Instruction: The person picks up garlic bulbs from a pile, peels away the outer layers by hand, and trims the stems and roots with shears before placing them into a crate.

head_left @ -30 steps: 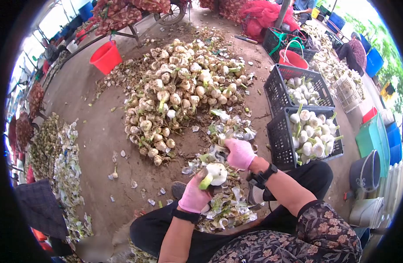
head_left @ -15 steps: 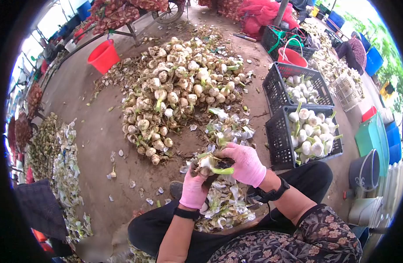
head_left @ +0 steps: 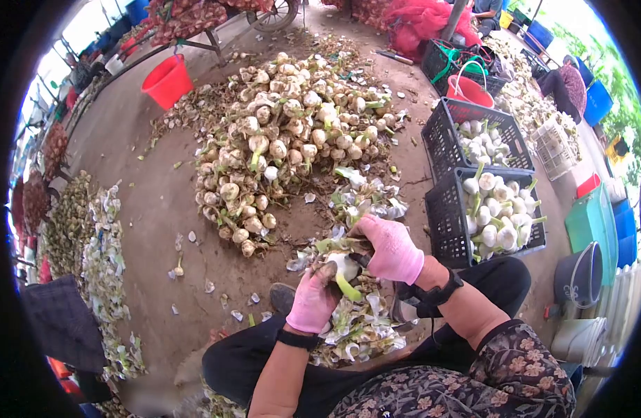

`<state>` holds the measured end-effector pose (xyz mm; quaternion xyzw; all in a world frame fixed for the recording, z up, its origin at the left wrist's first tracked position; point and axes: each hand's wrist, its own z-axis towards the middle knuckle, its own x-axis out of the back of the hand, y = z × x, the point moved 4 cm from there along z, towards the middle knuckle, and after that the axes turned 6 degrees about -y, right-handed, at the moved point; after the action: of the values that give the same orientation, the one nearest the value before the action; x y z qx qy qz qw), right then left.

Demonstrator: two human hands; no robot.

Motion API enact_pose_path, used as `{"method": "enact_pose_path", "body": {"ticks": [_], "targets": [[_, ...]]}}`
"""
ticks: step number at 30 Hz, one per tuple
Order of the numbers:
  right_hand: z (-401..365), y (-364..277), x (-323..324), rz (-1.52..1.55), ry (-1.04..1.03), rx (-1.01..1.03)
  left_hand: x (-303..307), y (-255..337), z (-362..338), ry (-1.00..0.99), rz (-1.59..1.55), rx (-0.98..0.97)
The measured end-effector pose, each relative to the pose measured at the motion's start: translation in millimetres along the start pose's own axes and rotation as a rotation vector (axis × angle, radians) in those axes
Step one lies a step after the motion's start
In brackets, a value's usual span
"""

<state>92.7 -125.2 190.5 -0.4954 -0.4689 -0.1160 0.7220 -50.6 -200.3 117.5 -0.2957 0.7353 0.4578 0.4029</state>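
Note:
A white garlic bulb [head_left: 343,265] with a green stem pointing down sits in the fingers of my left hand [head_left: 312,301], which wears a pink glove with dirty fingertips. From the right, my pink-gloved right hand [head_left: 392,252] bends its fingers closed against the bulb's loose outer skin [head_left: 334,244]. Its fingertips are partly hidden and dark with dirt. Below both hands lies a heap of peeled garlic skins [head_left: 358,324], between my legs. Ahead is a big pile of unpeeled garlic [head_left: 285,132].
At my right stand two black crates, the nearer crate [head_left: 449,233] and the farther crate [head_left: 439,143], both holding cleaned garlic. A red bucket [head_left: 168,82] is at the far left, another red bucket [head_left: 470,92] behind the crates. A person [head_left: 567,87] sits at the far right.
The garlic bulb has turned: its stem now points down instead of right, and more white surface shows. My right hand has shifted slightly down, its fingers pulled across the bulb.

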Motion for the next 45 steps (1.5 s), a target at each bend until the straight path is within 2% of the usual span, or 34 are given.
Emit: {"method": "enact_pose_path", "body": {"ticks": [2,4,5,8,9,10,13,17,19,22,27,28,31,34,35,38,40,45], "targets": [[5.2,7.4,-0.9,0.039,-0.003,-0.040,-1.1,-4.2,-1.9,0.024,-0.140,0.110],[9.6,16.6,0.1,0.177,0.044,-0.063,0.4,-4.6,-2.6,0.043,-0.183,0.128],[8.4,17.8,0.9,0.335,0.034,-0.066,-1.9,-0.6,-2.4,0.037,-0.129,0.083],[-1.2,9.3,7.1,0.338,0.018,0.028,-2.8,5.6,-2.3,0.010,-0.054,0.011],[-4.6,5.8,8.1,0.338,-0.033,-0.030,-3.3,6.7,-2.3,0.008,0.014,-0.036],[-7.6,-0.3,8.4,0.311,-0.083,-0.120,-5.2,7.7,-1.2,0.001,0.082,-0.081],[-14.9,2.2,-1.1,0.254,-0.018,-0.096,-7.5,5.5,1.6,0.043,0.175,-0.126],[-13.0,-4.6,5.3,0.102,-0.062,-0.052,-6.5,2.9,0.4,0.103,0.325,-0.207],[-11.1,-9.2,4.7,-0.090,-0.102,0.001,-8.2,1.6,0.4,0.105,0.316,-0.194],[-7.6,-5.3,-6.5,-0.186,-0.083,0.014,-5.6,0.2,0.4,0.138,0.305,-0.166],[-2.0,-10.8,-4.9,-0.213,-0.070,0.065,2.6,2.8,2.0,0.158,0.190,-0.059],[0.1,-7.1,-3.9,-0.198,-0.040,0.057,3.2,3.2,1.6,0.159,0.187,-0.058],[10.1,5.8,-2.2,-0.171,-0.007,0.048,-1.0,-5.4,0.4,-0.014,0.132,0.157],[17.3,22.7,-2.3,-0.090,-0.077,-0.038,-2.5,-10.1,-1.4,-0.087,0.139,0.183],[18.8,29.5,-2.5,-0.009,-0.052,-0.051,-6.4,-3.5,-2.3,-0.074,0.041,0.185],[7.8,32.6,0.0,0.127,-0.080,-0.036,-0.5,4.0,-0.5,0.018,0.037,0.087],[-2.0,20.5,3.4,0.394,-0.138,0.022,6.2,-0.3,1.5,0.045,0.018,0.063],[-14.6,1.8,8.5,0.253,-0.096,-0.004,2.2,-1.1,2.0,0.021,0.054,0.004]]}}
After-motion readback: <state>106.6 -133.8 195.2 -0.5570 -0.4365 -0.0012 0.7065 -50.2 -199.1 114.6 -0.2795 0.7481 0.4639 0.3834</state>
